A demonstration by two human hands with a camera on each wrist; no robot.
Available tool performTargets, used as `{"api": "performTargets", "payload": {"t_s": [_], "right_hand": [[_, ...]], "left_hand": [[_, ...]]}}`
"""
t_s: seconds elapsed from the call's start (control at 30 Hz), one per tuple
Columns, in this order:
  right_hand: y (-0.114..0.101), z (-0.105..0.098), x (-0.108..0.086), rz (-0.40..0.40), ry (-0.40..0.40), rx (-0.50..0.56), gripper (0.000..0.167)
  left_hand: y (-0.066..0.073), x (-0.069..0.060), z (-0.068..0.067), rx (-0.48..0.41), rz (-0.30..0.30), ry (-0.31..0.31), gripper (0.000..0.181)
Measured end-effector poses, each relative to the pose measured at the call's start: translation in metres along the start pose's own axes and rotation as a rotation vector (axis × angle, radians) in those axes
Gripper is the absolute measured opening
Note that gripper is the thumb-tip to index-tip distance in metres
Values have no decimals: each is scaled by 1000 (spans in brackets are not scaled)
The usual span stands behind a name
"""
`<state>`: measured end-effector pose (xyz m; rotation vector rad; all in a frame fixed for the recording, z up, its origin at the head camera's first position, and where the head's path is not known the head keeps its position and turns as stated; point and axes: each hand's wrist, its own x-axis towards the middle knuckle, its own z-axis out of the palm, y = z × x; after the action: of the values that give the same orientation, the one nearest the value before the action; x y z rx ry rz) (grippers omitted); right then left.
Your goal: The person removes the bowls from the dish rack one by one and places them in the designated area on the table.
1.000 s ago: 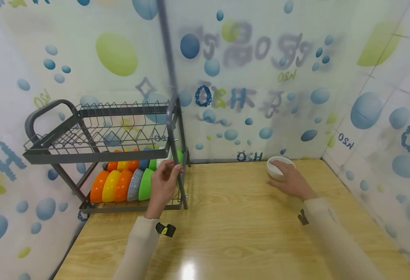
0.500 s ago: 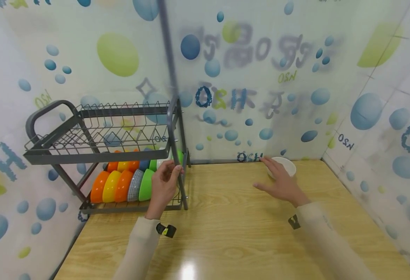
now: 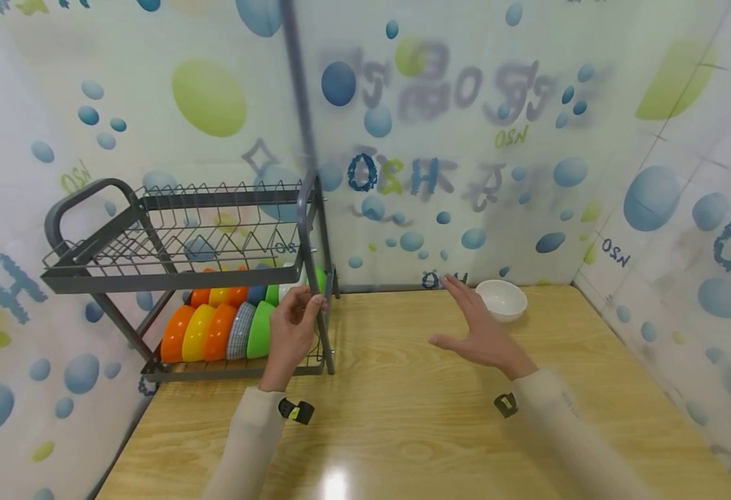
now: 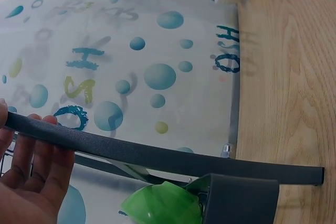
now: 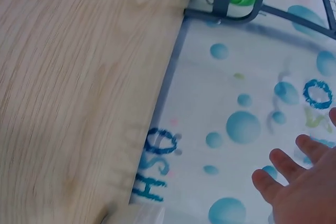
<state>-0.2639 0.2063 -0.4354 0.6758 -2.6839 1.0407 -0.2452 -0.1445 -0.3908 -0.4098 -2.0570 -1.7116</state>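
Note:
My left hand [image 3: 291, 335] grips the right front post of a dark grey two-tier dish rack [image 3: 171, 281]; in the left wrist view the fingers [image 4: 44, 163] curl round the grey bar. Over the table, left of a white bowl [image 3: 501, 301], my right hand [image 3: 489, 340] is held with fingers spread and nothing in it. The bowl stands upright near the table's back edge, apart from the hand. In the right wrist view the right hand [image 5: 310, 187] shows its fingers extended.
Several bowls stand on edge in the rack's lower tier, among them an orange one [image 3: 176, 335], a patterned one [image 3: 241, 330] and a green one [image 3: 259, 330]. The upper tier's wire grid [image 3: 215, 226] holds nothing. Patterned walls enclose the wooden table [image 3: 390, 417].
My right hand has moved left, off the white bowl, and its fingers have spread; the bowl is now fully in sight and in the same place. The left hand has stayed still.

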Motion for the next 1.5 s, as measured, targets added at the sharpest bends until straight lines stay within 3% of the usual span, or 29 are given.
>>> {"api": "performTargets", "payload": {"t_s": [0.27, 0.53, 0.7, 1.0, 1.1, 1.2, 1.3, 1.5], "right_hand": [[-27, 8, 7, -75, 2, 48, 103], [-61, 17, 18, -99, -52, 126, 102], [-81, 25, 26, -107, -76, 192, 100], [-109, 41, 44, -160, -93, 359, 90], [-117, 46, 50, -167, -104, 423, 87], [-125, 50, 56, -155, -114, 476, 82], [-132, 56, 62, -135, -101, 508, 77], [-142, 67, 76, -83, -70, 569, 69]], "left_hand": [[-2, 1, 1, 15, -9, -3, 23], [-31, 6, -1, 22, -12, 19, 22], [-30, 5, -5, 92, 47, 22, 23], [-30, 3, -23, 286, 208, 16, 32], [-31, 1, -33, 336, 199, 11, 37], [-32, -2, -43, 382, 152, 11, 42], [-34, -5, -53, 431, 124, 46, 46], [-40, -12, -67, 523, 133, 126, 55]]}}
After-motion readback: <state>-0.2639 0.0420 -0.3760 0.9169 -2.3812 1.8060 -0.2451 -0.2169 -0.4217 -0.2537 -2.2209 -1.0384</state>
